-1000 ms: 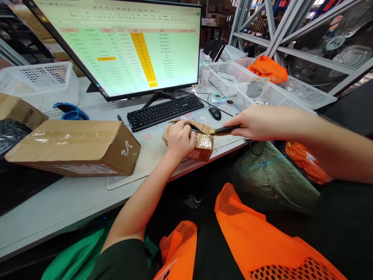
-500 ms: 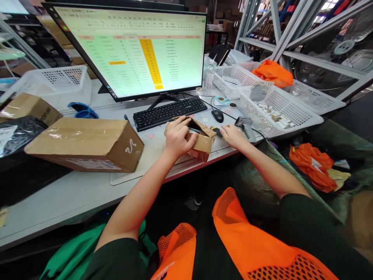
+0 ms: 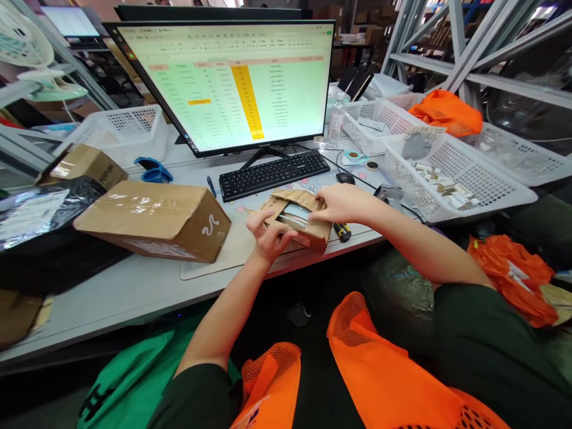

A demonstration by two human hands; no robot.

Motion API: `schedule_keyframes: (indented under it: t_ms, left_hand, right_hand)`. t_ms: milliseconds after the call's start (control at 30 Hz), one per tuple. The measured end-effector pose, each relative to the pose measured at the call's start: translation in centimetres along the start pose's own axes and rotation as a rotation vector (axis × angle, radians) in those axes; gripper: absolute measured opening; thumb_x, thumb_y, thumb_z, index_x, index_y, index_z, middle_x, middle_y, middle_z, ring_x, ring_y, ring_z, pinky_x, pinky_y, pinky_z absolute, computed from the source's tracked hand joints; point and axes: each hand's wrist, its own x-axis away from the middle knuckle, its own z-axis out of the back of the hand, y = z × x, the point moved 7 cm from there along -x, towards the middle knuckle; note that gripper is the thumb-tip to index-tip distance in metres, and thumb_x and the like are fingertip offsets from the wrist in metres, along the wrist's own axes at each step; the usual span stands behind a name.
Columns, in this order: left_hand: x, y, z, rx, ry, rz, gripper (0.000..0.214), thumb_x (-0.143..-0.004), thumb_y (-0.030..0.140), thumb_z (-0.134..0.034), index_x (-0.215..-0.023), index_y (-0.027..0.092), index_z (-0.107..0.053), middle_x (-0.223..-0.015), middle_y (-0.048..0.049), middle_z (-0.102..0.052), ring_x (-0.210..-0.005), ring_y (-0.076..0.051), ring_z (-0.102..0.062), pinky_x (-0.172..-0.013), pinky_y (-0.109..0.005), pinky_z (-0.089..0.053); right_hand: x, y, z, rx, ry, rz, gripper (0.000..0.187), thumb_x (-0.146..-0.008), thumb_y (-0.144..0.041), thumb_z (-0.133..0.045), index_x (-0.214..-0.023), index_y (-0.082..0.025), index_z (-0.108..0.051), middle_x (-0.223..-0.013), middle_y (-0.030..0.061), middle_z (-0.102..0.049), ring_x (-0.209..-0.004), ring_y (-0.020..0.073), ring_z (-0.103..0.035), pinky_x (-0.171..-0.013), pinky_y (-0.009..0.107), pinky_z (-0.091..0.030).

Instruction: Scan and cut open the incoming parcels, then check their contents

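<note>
A small brown cardboard box (image 3: 316,233) lies at the table's front edge with its top flaps apart. Something pale and shiny shows inside, too partly seen to name. My left hand (image 3: 268,235) grips the box's left side, fingers bent over the near edge. At the right end, my right hand (image 3: 342,202) is closed on the raised flap, its fingertips partly hidden in the opening. Just right of the box lies a yellow and black utility knife (image 3: 342,232), touched by neither hand.
A keyboard (image 3: 274,174) and a mouse (image 3: 345,178) lie behind the box, below a monitor (image 3: 218,89). A larger taped carton (image 3: 152,217) stands on the left. White baskets (image 3: 487,205) line the right side, near a scanner (image 3: 388,193).
My right hand has left the utility knife and moved left onto the box's flap. The box opening is wider, and my left hand has shifted down its left side. The view has turned left.
</note>
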Motion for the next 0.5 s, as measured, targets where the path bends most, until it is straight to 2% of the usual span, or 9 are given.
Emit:
schedule_keyframes:
  t_ms: [67, 133, 167, 233, 267, 333, 367, 433, 500]
  left_hand:
    - [0.9, 1.0, 0.7, 0.049, -0.048, -0.037, 0.067, -0.094, 0.086, -0.040, -0.074, 0.026, -0.061, -0.109, -0.0155, -0.069, -0.111, -0.034, -0.064, -0.106, -0.060, -0.048]
    - [0.6, 2.0, 1.2, 0.105, -0.133, -0.016, 0.065, -0.105, 0.074, -0.026, -0.077, 0.026, -0.060, -0.112, -0.0139, -0.074, -0.111, -0.031, -0.067, -0.105, -0.056, -0.052]
    - [0.0, 2.2, 1.3, 0.106, -0.186, 0.039, 0.061, -0.108, 0.066, -0.025, -0.082, 0.025, -0.062, -0.116, -0.0136, -0.075, -0.113, -0.029, -0.068, -0.105, -0.053, -0.053]
    - [-2.1, 1.8, 1.1, 0.005, -0.322, 0.226, 0.047, -0.106, 0.060, -0.040, -0.107, 0.022, -0.069, -0.129, -0.0160, -0.072, -0.121, -0.030, -0.067, -0.109, -0.050, -0.053]
    - [-3.3, 1.3, 0.8, -0.088, -0.407, 0.328, 0.050, -0.101, 0.060, -0.052, -0.125, 0.019, -0.067, -0.137, -0.0185, -0.068, -0.126, -0.032, -0.065, -0.111, -0.050, -0.053]
    - [-5.8, 0.2, 0.0, -0.270, -0.608, 0.479, 0.075, -0.091, 0.063, -0.063, -0.147, 0.013, -0.057, -0.146, -0.0232, -0.063, -0.132, -0.038, -0.063, -0.112, -0.053, -0.052]
    - [-7.0, -0.2, -0.4, -0.343, -0.705, 0.522, 0.075, -0.093, 0.063, -0.060, -0.147, 0.012, -0.059, -0.144, -0.0241, -0.064, -0.131, -0.041, -0.063, -0.111, -0.054, -0.052]
    - [-8.9, -0.8, -1.1, -0.460, -0.853, 0.551, 0.063, -0.100, 0.060, -0.044, -0.130, 0.012, -0.072, -0.130, -0.0239, -0.073, -0.123, -0.043, -0.068, -0.105, -0.055, -0.054]
    - [-9.9, -1.1, -1.7, -0.565, -0.961, 0.552, 0.068, -0.102, 0.061, -0.034, -0.112, 0.011, -0.079, -0.118, -0.0251, -0.077, -0.115, -0.045, -0.071, -0.097, -0.055, -0.055]
  right_hand:
    - [-0.6, 0.2, -0.1, 0.082, 0.021, 0.022, 0.049, -0.095, -0.055, -0.066, -0.115, -0.013, -0.078, -0.110, 0.0195, -0.080, -0.098, 0.0339, -0.074, -0.076, 0.036, -0.046]
    - [-1.1, 1.3, -0.3, 0.062, 0.015, 0.037, 0.037, -0.102, -0.041, -0.055, -0.105, -0.013, -0.079, -0.105, 0.0186, -0.080, -0.095, 0.0312, -0.073, -0.077, 0.035, -0.047]
    - [-1.4, 2.3, -0.5, -0.009, 0.010, 0.037, 0.038, -0.104, -0.035, -0.047, -0.099, -0.014, -0.078, -0.102, 0.0165, -0.080, -0.093, 0.0290, -0.073, -0.076, 0.034, -0.047]
    - [-1.9, 5.0, -1.2, -0.242, -0.002, 0.031, 0.044, -0.105, -0.032, -0.038, -0.094, -0.016, -0.077, -0.096, 0.0109, -0.080, -0.089, 0.0257, -0.072, -0.075, 0.032, -0.049]
    - [-2.1, 6.4, -1.6, -0.374, -0.004, 0.023, 0.045, -0.106, -0.032, -0.036, -0.097, -0.017, -0.077, -0.095, 0.0085, -0.080, -0.089, 0.0249, -0.072, -0.074, 0.031, -0.050]
    - [-2.3, 9.1, -2.3, -0.562, 0.037, -0.016, 0.043, -0.105, -0.032, -0.037, -0.110, -0.017, -0.076, -0.101, 0.0067, -0.080, -0.092, 0.0248, -0.072, -0.075, 0.031, -0.053]
    - [-2.3, 10.1, -2.3, -0.584, 0.098, -0.044, 0.040, -0.103, -0.031, -0.040, -0.120, -0.017, -0.075, -0.105, 0.0074, -0.079, -0.093, 0.0253, -0.072, -0.077, 0.033, -0.055]
    - [-1.6, 10.4, -1.3, -0.486, 0.302, -0.059, 0.044, -0.098, -0.024, -0.048, -0.137, -0.016, -0.068, -0.115, 0.0109, -0.078, -0.099, 0.0272, -0.071, -0.087, 0.038, -0.055]
    - [-0.4, 7.8, 0.0, -0.282, 0.498, 0.058, 0.049, -0.097, -0.017, -0.051, -0.144, -0.016, -0.064, -0.125, 0.0144, -0.075, -0.110, 0.0293, -0.068, -0.098, 0.044, -0.051]
